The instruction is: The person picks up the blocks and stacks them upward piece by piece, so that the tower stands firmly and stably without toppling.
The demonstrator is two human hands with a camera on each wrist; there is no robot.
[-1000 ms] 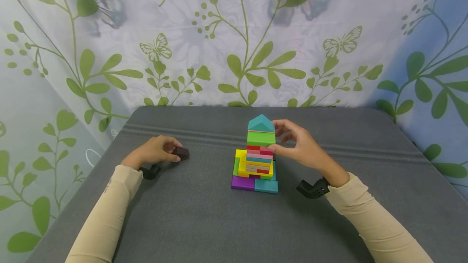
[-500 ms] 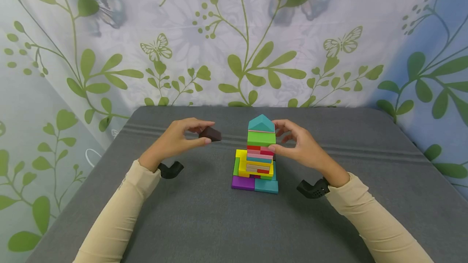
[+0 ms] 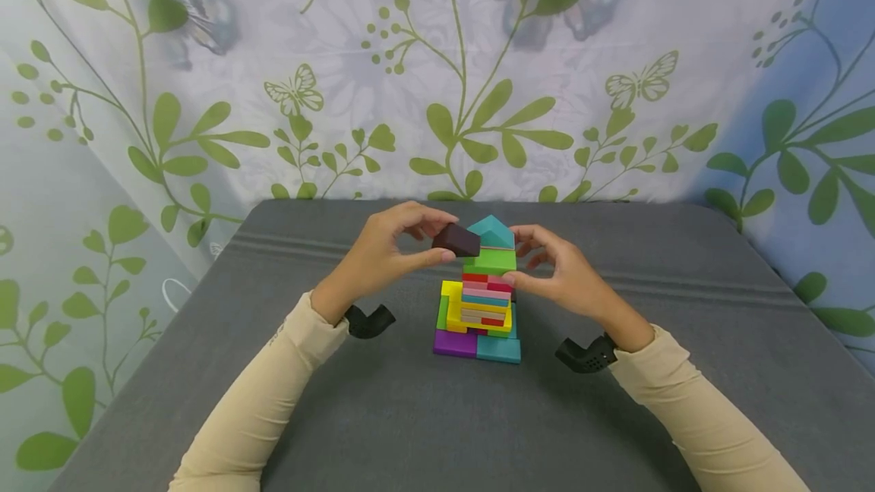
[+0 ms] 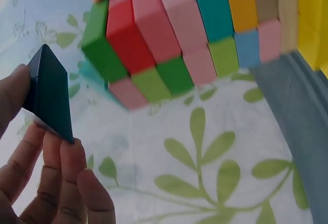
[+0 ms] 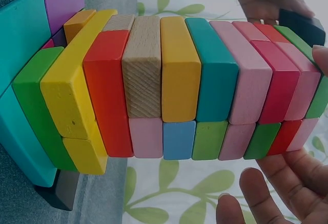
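Observation:
My left hand (image 3: 390, 247) pinches a dark brown triangular block (image 3: 456, 241) between thumb and fingers, in the air at the upper left of a tower of coloured building blocks (image 3: 487, 291). In the left wrist view that wedge (image 4: 54, 93) is apart from the stack. Near the top of the tower, my right hand (image 3: 563, 275) holds its right side, thumb in front and fingers behind. A turquoise triangular block (image 3: 495, 231) crowns the tower, over a light green block (image 3: 494, 259). Stacked layers (image 5: 177, 70) show close up in the right wrist view.
The tower rises from flat purple (image 3: 454, 343) and turquoise (image 3: 498, 349) blocks on a grey cloth-covered surface (image 3: 383, 424). Behind it hangs a white curtain (image 3: 328, 150) with green leaves. A dark block (image 5: 59, 190) stands by the tower's base in the right wrist view.
My left hand has lifted the dark brown triangular block from the surface at the left and carried it right, up to the tower's top. The right hand has stayed in place.

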